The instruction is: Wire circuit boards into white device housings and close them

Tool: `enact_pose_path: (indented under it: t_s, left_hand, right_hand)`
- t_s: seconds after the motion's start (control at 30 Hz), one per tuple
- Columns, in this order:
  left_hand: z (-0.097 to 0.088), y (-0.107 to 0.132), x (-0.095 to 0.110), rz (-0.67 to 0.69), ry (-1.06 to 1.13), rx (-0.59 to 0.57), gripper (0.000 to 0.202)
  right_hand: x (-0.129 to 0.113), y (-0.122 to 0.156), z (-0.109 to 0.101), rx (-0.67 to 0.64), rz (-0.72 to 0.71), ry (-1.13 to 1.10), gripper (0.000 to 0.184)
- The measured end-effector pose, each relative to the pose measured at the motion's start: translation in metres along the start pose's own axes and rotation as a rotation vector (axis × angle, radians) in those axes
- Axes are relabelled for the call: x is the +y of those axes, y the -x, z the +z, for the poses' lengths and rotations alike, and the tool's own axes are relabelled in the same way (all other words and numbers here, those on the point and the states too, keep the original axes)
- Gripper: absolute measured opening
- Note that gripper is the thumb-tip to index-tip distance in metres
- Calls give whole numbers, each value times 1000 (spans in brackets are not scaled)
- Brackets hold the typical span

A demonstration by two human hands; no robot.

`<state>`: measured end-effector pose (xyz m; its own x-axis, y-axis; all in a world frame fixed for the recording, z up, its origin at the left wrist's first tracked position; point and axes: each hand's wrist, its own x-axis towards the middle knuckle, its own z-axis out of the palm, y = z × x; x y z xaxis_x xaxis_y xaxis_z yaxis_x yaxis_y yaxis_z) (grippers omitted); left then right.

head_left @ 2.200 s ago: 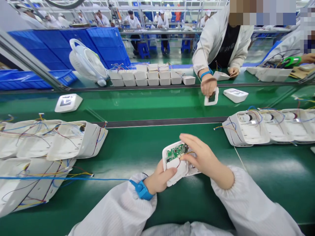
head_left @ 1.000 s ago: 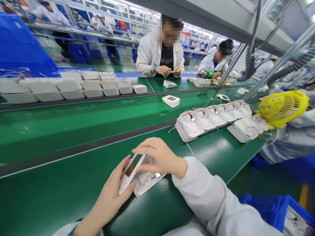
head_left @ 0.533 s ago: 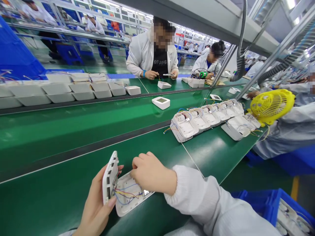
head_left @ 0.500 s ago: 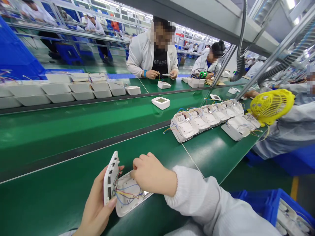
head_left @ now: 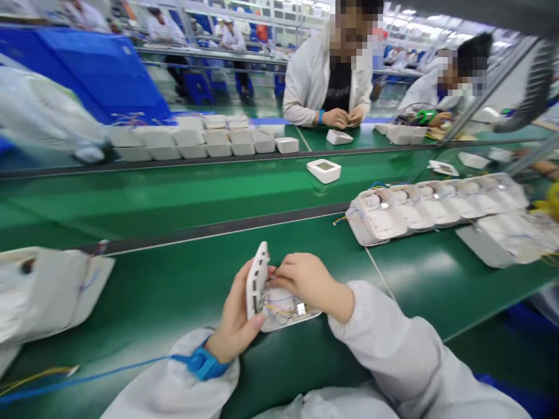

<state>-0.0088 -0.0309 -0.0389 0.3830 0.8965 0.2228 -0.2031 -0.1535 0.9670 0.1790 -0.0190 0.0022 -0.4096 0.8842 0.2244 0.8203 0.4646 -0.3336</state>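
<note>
My left hand (head_left: 239, 319) grips a white plastic cover (head_left: 257, 280), tilted nearly upright, thumb at its lower edge and fingers behind. Beside the cover, a shallow white housing (head_left: 290, 319) lies open on the green bench. Several thin coloured wires (head_left: 279, 310) run between cover and housing. Over the housing's far side is my right hand (head_left: 303, 281), its fingertips pinched together close to the cover's inner face. Whatever is between those fingertips is too small to make out. A blue wrist strap (head_left: 205, 362) with a cord is around my left wrist.
Wired white housings (head_left: 379, 218) stand in a row at right; more housings (head_left: 48, 291) are at left. A white unit with a screen (head_left: 324, 170) lies on the green conveyor (head_left: 196, 195). Across it, a person in a white coat (head_left: 305, 81) handles a small part.
The view has swung left, bringing the left-hand housings into sight. My right hand has moved from above the housing towards the cover's inner face. My left hand still holds the cover.
</note>
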Motion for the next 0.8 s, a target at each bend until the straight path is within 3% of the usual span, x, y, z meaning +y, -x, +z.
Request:
enact_pose_path:
  t_s: [0.3, 0.43, 0.8]
  left_hand:
    - [2, -2, 2, 73, 122, -58, 83]
    - [-1, -3, -1, 111, 107, -86, 83]
    - [-1, -9, -4, 152, 84, -140, 75]
  right_hand:
    - [-2, 2, -1, 6, 5, -36, 18]
    - [-3, 0, -3, -47, -25, -20, 18]
    - [-2, 3, -4, -21, -82, -38, 23]
